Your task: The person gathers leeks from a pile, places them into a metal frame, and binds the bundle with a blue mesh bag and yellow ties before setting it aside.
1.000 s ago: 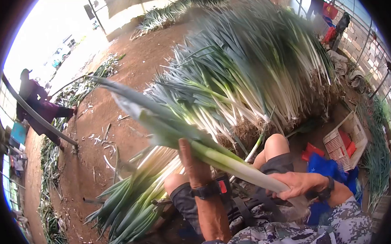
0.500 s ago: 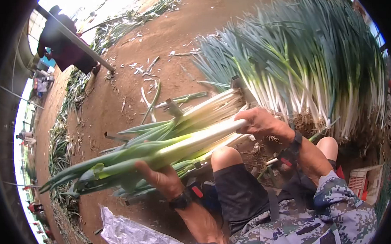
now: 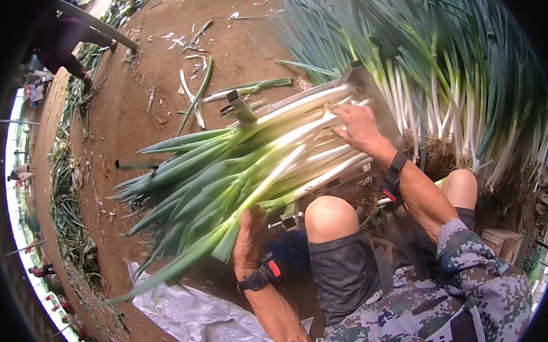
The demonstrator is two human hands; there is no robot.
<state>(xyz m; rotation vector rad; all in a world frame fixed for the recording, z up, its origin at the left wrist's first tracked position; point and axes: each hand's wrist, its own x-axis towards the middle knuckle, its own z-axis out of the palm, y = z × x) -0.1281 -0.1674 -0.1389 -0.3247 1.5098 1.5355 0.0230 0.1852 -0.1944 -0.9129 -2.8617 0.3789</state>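
Observation:
Long green onions (image 3: 303,148) with white shanks and green leaves lie side by side in a metal rack (image 3: 242,106) with upright posts. At their root ends is my right hand (image 3: 362,129), its bent fingers resting on the white shanks, thumb and fingers apart. My left hand (image 3: 248,242) is open against the near edge of the leaves, thumb up; its other fingers are partly hidden by a leaf. One loose green onion (image 3: 268,186) slants across the top of the bundle.
A large stand of green onions (image 3: 441,72) with roots is at the right. A white plastic sheet (image 3: 201,318) lies at lower left and a crate (image 3: 502,245) at right. Leaf scraps (image 3: 200,91) litter the soil. Another person (image 3: 66,39) is at upper left beside a pole (image 3: 99,26).
The green onions held up between both hands have come down onto the bundle in the rack. My left hand has drawn to the bundle's near edge. The view has shifted.

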